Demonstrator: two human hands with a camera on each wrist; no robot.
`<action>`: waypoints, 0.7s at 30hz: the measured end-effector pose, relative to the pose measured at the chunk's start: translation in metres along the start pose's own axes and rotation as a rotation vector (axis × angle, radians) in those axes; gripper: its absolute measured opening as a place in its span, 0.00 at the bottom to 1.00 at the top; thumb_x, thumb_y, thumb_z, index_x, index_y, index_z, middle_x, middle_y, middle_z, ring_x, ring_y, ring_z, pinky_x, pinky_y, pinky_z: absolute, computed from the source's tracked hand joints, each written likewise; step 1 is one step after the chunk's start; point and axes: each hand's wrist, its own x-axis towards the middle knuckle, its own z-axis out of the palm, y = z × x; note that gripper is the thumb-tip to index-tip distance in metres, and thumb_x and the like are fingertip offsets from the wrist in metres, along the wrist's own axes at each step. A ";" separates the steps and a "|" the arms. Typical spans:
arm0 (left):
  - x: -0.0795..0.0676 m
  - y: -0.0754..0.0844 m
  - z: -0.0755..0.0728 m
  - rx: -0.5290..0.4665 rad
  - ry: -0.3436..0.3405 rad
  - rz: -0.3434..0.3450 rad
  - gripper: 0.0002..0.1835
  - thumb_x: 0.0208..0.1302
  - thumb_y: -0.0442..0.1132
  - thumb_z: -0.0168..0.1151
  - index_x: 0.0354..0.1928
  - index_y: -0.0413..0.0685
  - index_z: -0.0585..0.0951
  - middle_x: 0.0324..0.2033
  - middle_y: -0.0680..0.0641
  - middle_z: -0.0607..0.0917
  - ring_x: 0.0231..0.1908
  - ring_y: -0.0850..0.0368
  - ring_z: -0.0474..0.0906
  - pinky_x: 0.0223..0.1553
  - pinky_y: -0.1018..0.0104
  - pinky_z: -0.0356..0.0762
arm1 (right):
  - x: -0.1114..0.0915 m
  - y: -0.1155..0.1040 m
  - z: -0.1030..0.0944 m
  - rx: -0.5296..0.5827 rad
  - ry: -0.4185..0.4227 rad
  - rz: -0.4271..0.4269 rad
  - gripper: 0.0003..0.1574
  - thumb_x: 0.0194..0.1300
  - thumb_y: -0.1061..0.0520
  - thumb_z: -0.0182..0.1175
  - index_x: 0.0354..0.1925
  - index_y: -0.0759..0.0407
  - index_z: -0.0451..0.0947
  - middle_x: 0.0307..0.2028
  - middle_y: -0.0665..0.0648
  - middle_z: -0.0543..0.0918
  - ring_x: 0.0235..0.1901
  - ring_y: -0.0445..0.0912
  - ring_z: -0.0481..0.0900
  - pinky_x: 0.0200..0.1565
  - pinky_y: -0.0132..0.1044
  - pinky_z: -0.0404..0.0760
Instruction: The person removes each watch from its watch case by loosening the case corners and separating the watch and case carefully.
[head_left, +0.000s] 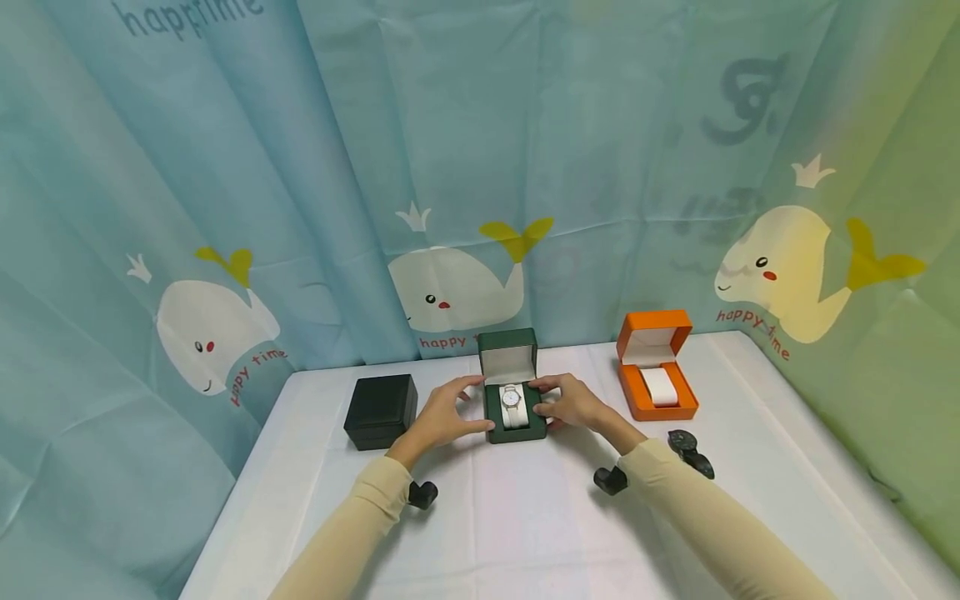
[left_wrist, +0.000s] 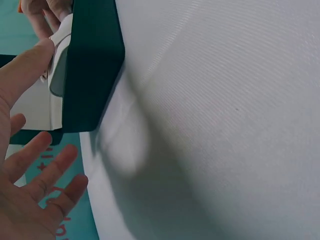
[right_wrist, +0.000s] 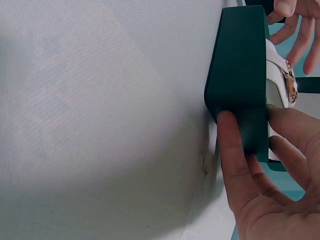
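A green watch box (head_left: 516, 435) stands with its lid raised, a watch (head_left: 512, 398) with a pale strap wrapped round the cushion inside. At the box's left side, my left hand (head_left: 447, 414) has its fingers spread, its thumb tip at the near left corner. In the left wrist view those fingers (left_wrist: 42, 165) are apart from the box wall. My right hand (head_left: 573, 403) grips the right side of the box. The right wrist view shows fingertips (right_wrist: 229, 130) against the green side wall and the thumb at the top rim.
A closed black box (head_left: 381, 408) sits left of the left hand. To the right, an open orange box (head_left: 637, 396) holds a white cushion (head_left: 660, 387). A black watch (head_left: 690, 452) lies beside the right forearm. A printed curtain (head_left: 450, 167) hangs behind the white table (head_left: 510, 533).
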 end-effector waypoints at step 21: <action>0.016 0.011 0.010 0.118 -0.027 0.056 0.39 0.56 0.50 0.80 0.68 0.51 0.76 0.62 0.49 0.80 0.47 0.49 0.80 0.45 0.56 0.79 | 0.000 0.001 -0.001 -0.015 -0.003 0.006 0.30 0.67 0.65 0.68 0.67 0.62 0.77 0.61 0.70 0.77 0.30 0.49 0.85 0.33 0.42 0.88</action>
